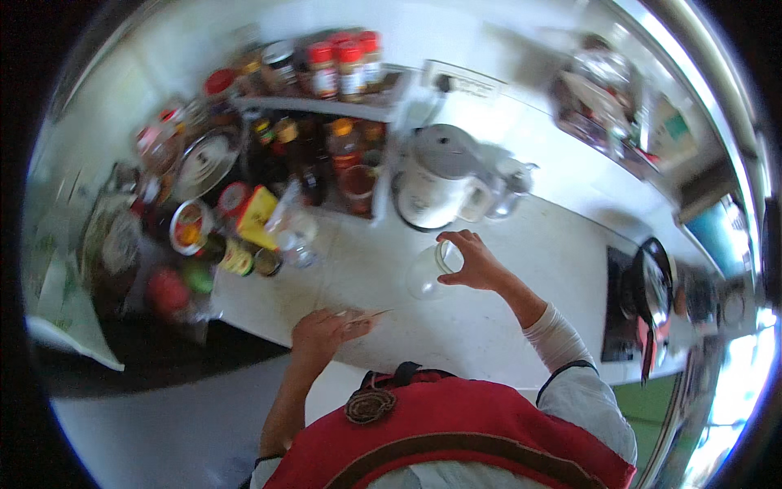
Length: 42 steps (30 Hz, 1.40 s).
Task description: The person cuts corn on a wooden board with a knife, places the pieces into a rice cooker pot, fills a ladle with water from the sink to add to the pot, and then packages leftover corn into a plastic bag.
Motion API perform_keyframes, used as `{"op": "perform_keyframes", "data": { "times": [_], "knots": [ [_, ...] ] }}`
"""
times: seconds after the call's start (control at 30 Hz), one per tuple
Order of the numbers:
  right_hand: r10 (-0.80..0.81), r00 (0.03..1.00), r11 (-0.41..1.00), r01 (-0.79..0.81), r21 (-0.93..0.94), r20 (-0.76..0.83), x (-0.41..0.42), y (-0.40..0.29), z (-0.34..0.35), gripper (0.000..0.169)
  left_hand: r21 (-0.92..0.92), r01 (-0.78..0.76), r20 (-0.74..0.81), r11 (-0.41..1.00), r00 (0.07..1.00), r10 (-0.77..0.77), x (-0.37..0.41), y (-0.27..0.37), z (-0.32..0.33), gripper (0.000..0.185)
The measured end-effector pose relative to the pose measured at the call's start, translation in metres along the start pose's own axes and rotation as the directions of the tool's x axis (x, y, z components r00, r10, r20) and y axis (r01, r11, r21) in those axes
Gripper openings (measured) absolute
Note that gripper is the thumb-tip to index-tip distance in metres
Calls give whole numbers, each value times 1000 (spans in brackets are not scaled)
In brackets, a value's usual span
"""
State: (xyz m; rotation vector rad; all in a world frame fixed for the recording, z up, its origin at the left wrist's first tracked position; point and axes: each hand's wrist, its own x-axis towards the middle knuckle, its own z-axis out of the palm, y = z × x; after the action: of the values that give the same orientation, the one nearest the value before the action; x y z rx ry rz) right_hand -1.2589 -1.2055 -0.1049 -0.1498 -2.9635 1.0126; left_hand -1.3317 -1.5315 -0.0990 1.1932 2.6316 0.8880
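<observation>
In the head view my right hand is curled around the rim of a clear glass jar, thumb on the near side and fingers on the far side. The jar's round mouth faces up and to the right, and its see-through body is over the pale countertop. Low over the counter's front edge, my left hand is blurred. A thin pointed sliver shows by its fingertips; whether the hand grips it is unclear.
A white electric kettle stands behind the jar, beside a clear glass vessel. Left is a shelf rack with bottles and red-capped shakers. A yellow box sits among jars. A black pan rests at the right.
</observation>
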Motion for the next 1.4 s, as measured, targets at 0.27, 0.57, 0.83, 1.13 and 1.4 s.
{"op": "perform_keyframes", "data": {
  "times": [0.27, 0.57, 0.83, 1.13, 1.4],
  "knots": [
    [451, 845, 861, -497, -109, -289, -63, 130, -92, 73, 3, -152, -50, 988, 987, 152, 20, 0, 15, 11],
    [546, 729, 771, -630, -92, -414, -32, 217, -119, 77, 39, -24, -85, 999, 996, 27, 38, 21, 11, 13],
    [451, 690, 823, -567, -35, -566, -21, 221, -104, 82, 72, 185, -382, 980, 913, -144, 93, 7, 12, 15],
    [373, 622, 905, -409, 121, -688, -92, 240, -63, 58, 206, 406, -511, 891, 821, -256, 202, -30, 18, 13],
    [545, 578, 835, -434, 337, -607, -191, 209, -31, 42, 140, 510, -609, 849, 721, -332, 251, -61, 16, 14]
  ]
}}
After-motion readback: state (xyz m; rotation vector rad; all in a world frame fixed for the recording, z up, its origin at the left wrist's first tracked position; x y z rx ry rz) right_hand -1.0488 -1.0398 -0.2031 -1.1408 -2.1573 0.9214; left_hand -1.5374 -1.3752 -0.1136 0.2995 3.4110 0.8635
